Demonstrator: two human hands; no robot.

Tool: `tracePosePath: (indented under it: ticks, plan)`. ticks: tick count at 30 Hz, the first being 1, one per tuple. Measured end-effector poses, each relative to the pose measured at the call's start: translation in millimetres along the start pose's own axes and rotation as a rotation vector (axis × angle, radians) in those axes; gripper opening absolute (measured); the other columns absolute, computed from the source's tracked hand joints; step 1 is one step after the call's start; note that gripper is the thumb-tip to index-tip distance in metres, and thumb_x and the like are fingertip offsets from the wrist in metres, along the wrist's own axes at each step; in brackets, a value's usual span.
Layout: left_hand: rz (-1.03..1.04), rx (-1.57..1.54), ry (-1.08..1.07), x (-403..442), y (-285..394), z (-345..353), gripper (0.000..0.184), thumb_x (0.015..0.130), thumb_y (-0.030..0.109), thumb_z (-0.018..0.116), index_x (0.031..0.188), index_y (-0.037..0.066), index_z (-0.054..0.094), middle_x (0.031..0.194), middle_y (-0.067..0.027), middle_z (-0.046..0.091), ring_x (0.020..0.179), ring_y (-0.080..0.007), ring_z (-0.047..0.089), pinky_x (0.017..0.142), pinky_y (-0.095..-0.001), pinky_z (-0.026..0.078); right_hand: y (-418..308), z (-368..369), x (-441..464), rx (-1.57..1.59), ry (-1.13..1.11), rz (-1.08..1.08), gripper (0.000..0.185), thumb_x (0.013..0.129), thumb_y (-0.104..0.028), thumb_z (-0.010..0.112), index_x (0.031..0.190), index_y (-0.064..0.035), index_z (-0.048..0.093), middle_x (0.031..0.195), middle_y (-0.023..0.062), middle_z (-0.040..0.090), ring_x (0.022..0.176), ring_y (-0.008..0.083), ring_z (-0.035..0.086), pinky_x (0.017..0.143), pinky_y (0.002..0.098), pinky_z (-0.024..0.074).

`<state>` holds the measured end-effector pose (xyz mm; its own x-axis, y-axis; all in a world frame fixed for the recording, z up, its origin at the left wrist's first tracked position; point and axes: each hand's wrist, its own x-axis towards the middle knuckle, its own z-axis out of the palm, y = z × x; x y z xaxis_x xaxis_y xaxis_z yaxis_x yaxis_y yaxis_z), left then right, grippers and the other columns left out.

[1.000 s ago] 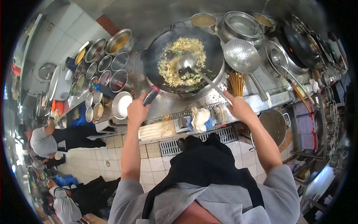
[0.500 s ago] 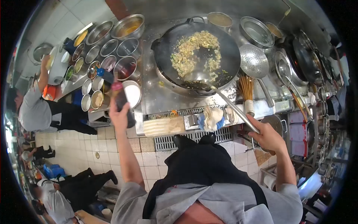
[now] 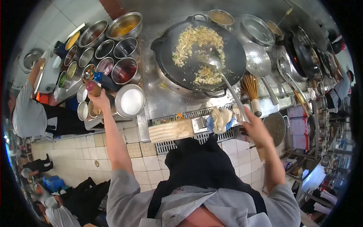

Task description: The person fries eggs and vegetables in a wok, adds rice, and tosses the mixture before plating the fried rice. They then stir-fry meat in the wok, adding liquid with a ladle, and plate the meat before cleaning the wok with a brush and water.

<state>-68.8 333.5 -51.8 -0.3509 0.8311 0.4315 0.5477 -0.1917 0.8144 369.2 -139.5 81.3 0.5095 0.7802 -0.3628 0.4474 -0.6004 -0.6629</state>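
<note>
My left hand [image 3: 100,102] is closed around a bottle with a pinkish-red top [image 3: 91,87], among the metal containers at the left. Beside that bottle stands a dark bottle with a blue top [image 3: 107,80]. My right hand [image 3: 258,130] grips the long metal handle of a ladle [image 3: 235,92]. The bowl of the ladle rests in a large black wok [image 3: 164,56], within the food. Chopped pale-yellow food with green bits [image 3: 196,39] forms a curve along the far side of the wok, with a smaller heap [image 3: 208,75] nearer me.
A bowl of white granules [image 3: 131,101] stands left of the wok, near several metal containers [image 3: 125,71]. To the right lie a perforated skimmer [image 3: 257,59] and a bamboo brush [image 3: 250,89]. Cloths [image 3: 220,120] lie at the counter's front edge. A co-worker [image 3: 28,109] stands at far left.
My left hand has carried the bottle left and down to the containers. The ladle has moved within the wok, splitting off a near heap of food, and my right hand has shifted slightly left.
</note>
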Motion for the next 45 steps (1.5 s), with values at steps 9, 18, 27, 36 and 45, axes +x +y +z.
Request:
tracePosePath:
  ticks: [9,18,27,36,45]
  plan:
    - [-0.106,-0.022,-0.021,-26,-14,11,0.067,0.076,0.012,0.078,0.126,-0.006,0.037,0.119,-0.0230,0.054,0.107,-0.0326,0.056,0.095,-0.0395,0.042,-23,-39,-37,-0.292,-0.081,-0.019,0.059,0.084,-0.009,0.063,0.140,-0.0087,0.042,0.085,0.0272,0.063,0.083,0.0406,0.064,0.076,0.0425,0.0490]
    - [0.036,-0.235,-0.300,-229,61,-60,0.066,0.081,0.011,0.073,0.135,-0.001,0.037,0.129,-0.0161,0.049,0.115,-0.0257,0.050,0.098,-0.0368,0.040,-1,-3,142,0.421,0.178,-0.125,0.060,0.091,-0.014,0.056,0.145,-0.0044,0.032,0.072,0.0082,0.057,0.049,0.0111,0.051,0.042,0.0291,0.0422]
    - [0.454,-0.179,-0.752,-344,251,42,0.039,0.082,0.018,0.069,0.114,-0.003,0.059,0.114,-0.0203,0.060,0.110,-0.0366,0.054,0.096,-0.0422,0.042,31,7,101,0.012,-0.070,-0.439,0.059,0.090,-0.015,0.057,0.144,-0.0070,0.035,0.103,0.0272,0.062,0.095,0.0389,0.062,0.085,0.0411,0.0478]
    - [0.679,-0.080,-0.957,-349,279,86,0.026,0.083,0.023,0.068,0.093,-0.001,0.066,0.090,-0.0179,0.063,0.090,-0.0362,0.058,0.084,-0.0418,0.047,70,-55,92,-0.286,0.079,-0.224,0.058,0.087,-0.011,0.053,0.142,-0.0073,0.036,0.086,0.0325,0.062,0.079,0.0462,0.062,0.071,0.0525,0.0487]
    - [0.613,-0.059,-0.985,-358,315,43,0.036,0.081,0.021,0.070,0.057,0.004,0.049,0.053,-0.0150,0.050,0.049,-0.0332,0.050,0.049,-0.0428,0.040,13,-162,-64,0.118,-0.420,0.064,0.061,0.091,-0.005,0.055,0.147,-0.0115,0.033,0.065,0.0004,0.054,0.044,0.0070,0.045,0.043,0.0246,0.0404]
